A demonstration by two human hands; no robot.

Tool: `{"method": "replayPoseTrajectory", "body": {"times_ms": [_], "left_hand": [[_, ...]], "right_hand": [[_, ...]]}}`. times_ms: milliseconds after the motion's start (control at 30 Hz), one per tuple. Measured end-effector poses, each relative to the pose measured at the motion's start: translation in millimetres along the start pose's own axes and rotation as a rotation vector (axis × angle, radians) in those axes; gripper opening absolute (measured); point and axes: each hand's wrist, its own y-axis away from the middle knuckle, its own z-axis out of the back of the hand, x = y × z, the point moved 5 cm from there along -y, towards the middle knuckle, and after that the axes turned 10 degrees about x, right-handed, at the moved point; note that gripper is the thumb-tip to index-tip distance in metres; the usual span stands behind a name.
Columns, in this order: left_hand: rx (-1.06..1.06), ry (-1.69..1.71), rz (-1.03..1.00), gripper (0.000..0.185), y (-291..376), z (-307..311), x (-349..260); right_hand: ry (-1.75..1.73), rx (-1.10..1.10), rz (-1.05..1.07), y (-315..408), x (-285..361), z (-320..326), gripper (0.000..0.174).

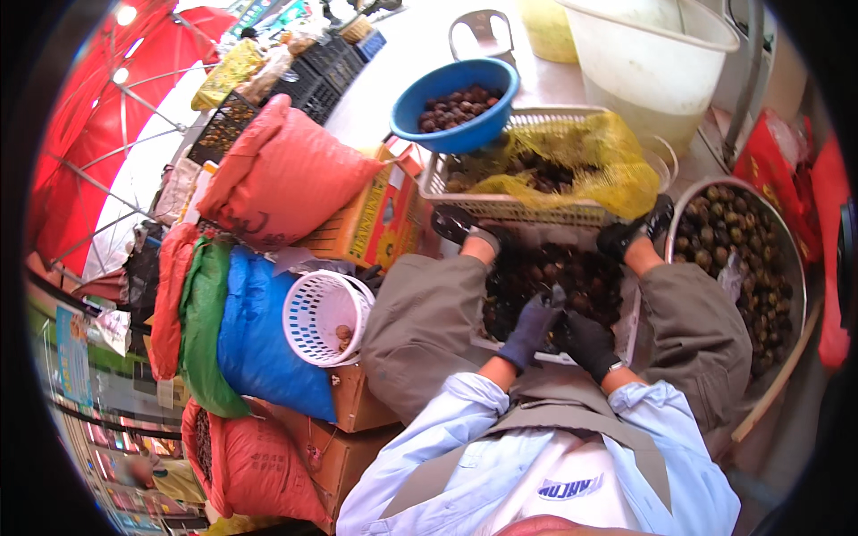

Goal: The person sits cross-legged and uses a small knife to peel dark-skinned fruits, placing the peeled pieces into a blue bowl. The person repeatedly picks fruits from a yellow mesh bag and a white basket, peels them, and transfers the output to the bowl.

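Between the knees sits a white plastic crate (630, 308) full of dark husk pieces and brown nuts (549, 268). My left hand (533, 325), in a dark blue glove with a greyish fingertip area, is over the crate's near part. My right hand (588, 340), in a black glove, is beside it, the fingers close to those of the left. Whether either hand holds a nut cannot be made out against the dark husks. A white perforated basket (298, 321) with a few walnuts (343, 335) stands left of the knee.
Beyond the feet, a cream crate (516, 208) bears a yellow mesh bag (617, 167) and a blue basin (402, 120) of nuts. A metal basin (798, 268) of greenish-brown nuts is at the right. Sacks (258, 335), a banana box (369, 228) and a large white tub (643, 67) stand around.
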Motion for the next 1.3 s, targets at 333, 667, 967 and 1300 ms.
{"method": "replayPoseTrajectory", "body": {"times_ms": [333, 667, 967, 1300], "left_hand": [[0.304, 0.738, -0.248, 0.039, 4.1, -12.6, -5.6], [0.409, 1.186, -0.131, 0.047, -16.7, -14.3, 28.9], [0.434, 1.373, -0.076, 0.047, -14.0, -36.9, 9.2], [0.352, 1.192, -0.287, 0.041, -2.9, -39.7, -9.1]], "right_hand": [[-0.054, -0.119, -0.257, -1.7, -32.9, 22.0, 0.021], [0.033, 0.062, -0.025, -3.1, 21.8, 9.8, 0.018], [0.039, -0.022, -0.112, -3.8, 2.9, 0.4, 0.018], [0.048, -0.09, -0.164, -4.6, -8.5, 4.4, 0.023]]}}
